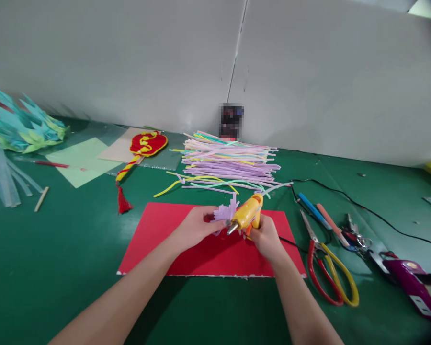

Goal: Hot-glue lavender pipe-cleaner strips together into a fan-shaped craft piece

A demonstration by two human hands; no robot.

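Note:
My right hand (266, 235) is closed round the grip of a yellow hot glue gun (247, 213), whose metal nozzle points left and down. My left hand (197, 225) pinches a small lilac pipe-cleaner piece (225, 211) with spread tips, held right at the nozzle. Both hands hover over a red sheet (187, 256) lying on the green table (57, 268). The gun's black cord (345, 196) runs off to the right.
A stack of pastel pipe cleaners (230, 160) lies behind the red sheet. Scissors with red and yellow handles (326, 273), pens (319, 213) and a purple tool (409, 280) lie to the right. At left are a red-yellow tasselled ornament (143, 146), paper sheets (82, 160), glue sticks (3, 177) and a teal craft (21, 124).

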